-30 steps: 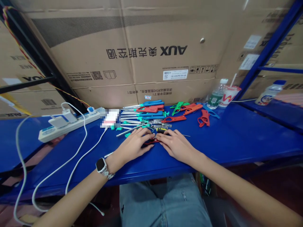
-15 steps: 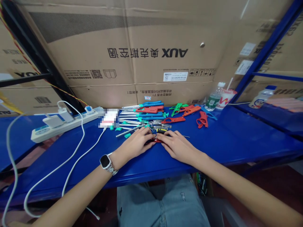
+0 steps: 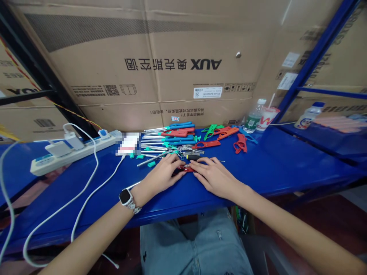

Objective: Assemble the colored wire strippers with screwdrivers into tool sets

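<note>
In front of me lies a red utility lighter (image 3: 188,168), its handle casing showing between my fingertips with small parts inside. My left hand (image 3: 165,170), a watch on its wrist, closes its fingers on the casing's left end. A silver rod shows by that wrist, probably the lighter's tube. My right hand (image 3: 212,175) has its fingers pressed on the right end. Just beyond sits a screwdriver with a black and yellow handle (image 3: 193,157). Behind it are a bunch of small clear and metal parts with wires (image 3: 189,149) and several blue-handled lighters (image 3: 180,139).
Red, orange, green and blue handle casings (image 3: 241,143) lie at the back right. A water bottle (image 3: 254,116) and a paper cup (image 3: 267,119) stand beyond them. A power strip (image 3: 74,151) with white cables lies left. Cardboard (image 3: 172,38) walls the back.
The whole view has shifted slightly. My fingertips have shifted a little on the red lighter, and more of its casing and inner parts shows between them. Both hands keep hold of it.
</note>
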Available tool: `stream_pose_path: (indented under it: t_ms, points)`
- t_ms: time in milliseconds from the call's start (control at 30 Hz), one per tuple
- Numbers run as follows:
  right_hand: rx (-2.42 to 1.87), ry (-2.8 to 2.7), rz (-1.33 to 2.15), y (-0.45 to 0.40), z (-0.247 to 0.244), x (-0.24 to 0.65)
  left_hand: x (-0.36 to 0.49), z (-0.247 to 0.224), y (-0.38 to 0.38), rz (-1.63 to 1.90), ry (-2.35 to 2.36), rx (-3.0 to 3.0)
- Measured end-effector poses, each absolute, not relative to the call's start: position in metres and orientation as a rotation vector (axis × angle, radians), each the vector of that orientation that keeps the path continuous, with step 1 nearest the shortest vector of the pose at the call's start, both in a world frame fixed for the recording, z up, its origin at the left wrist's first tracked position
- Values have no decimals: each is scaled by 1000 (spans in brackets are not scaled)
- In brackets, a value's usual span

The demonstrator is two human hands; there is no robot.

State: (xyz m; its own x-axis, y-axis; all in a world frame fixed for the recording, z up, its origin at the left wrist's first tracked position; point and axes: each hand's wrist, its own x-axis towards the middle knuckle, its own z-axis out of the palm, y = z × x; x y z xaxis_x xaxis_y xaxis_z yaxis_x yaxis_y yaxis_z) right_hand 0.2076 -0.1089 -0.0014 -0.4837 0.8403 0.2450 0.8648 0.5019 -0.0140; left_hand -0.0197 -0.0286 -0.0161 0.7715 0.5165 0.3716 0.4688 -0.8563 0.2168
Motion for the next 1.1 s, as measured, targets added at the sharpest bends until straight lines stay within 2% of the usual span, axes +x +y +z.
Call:
stream_pose_path:
  t_ms: [200, 433, 667, 1100]
  points:
    - [-1434, -2496, -107, -112, -4, 208, -19, -19, -33, 692, 743, 2930]
    - [-1439, -2196, 172, -112, -8, 224, -18, -24, -36, 753, 677, 2945]
    - [-1449, -2265, 46, -112, -7, 223, -16, -18, -38, 673, 672, 2926]
    - [-1355, -2506, -293, -102, -4, 223, -21, -18, -33, 748, 737, 2754]
